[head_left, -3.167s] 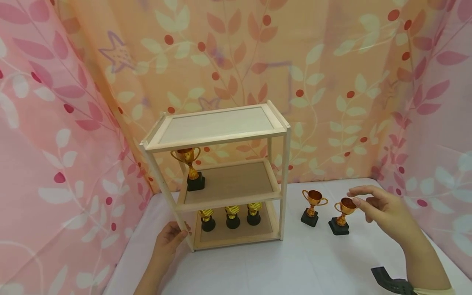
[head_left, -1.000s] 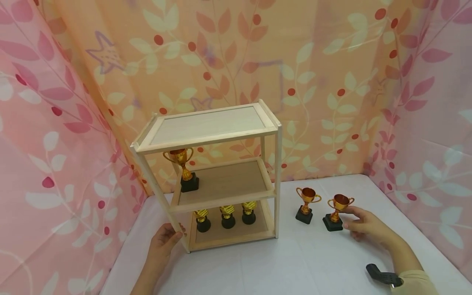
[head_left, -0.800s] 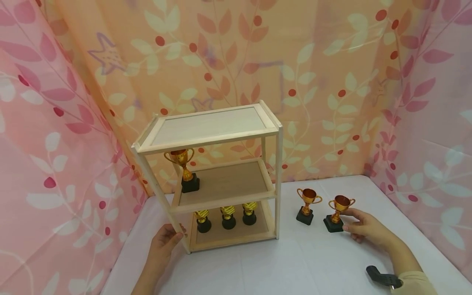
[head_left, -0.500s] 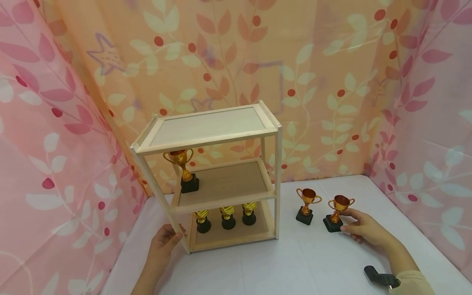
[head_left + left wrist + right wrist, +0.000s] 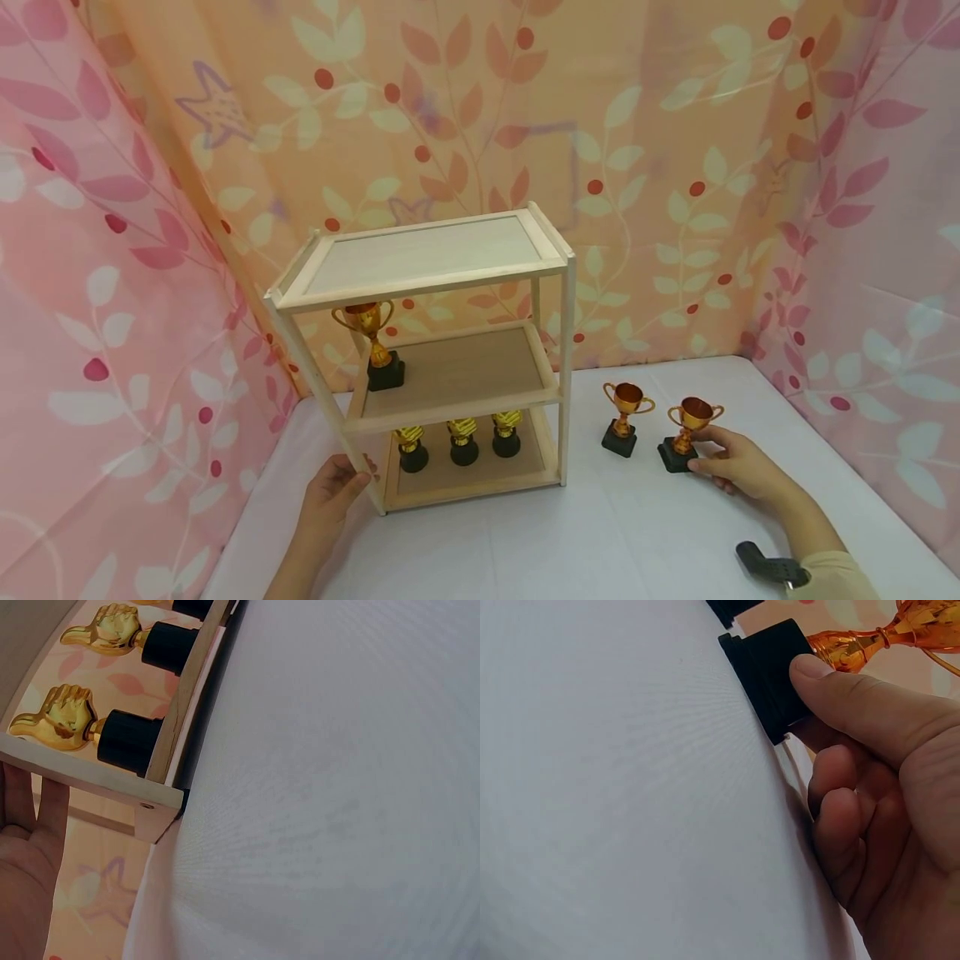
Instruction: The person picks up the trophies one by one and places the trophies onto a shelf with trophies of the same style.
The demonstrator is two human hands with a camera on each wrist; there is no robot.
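Now the right hand (image 5: 741, 468) pinches the black-based, coppery-gold two-handled trophy (image 5: 682, 442) just left of it; the left hand (image 5: 330, 492) grips a pale wooden shelf (image 5: 450, 412).

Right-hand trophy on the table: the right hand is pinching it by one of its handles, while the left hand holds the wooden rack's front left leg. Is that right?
The grip point is wrong: the right hand pinches the trophy by its black base, as the right wrist view shows. The left hand does hold the wooden rack's front left leg.
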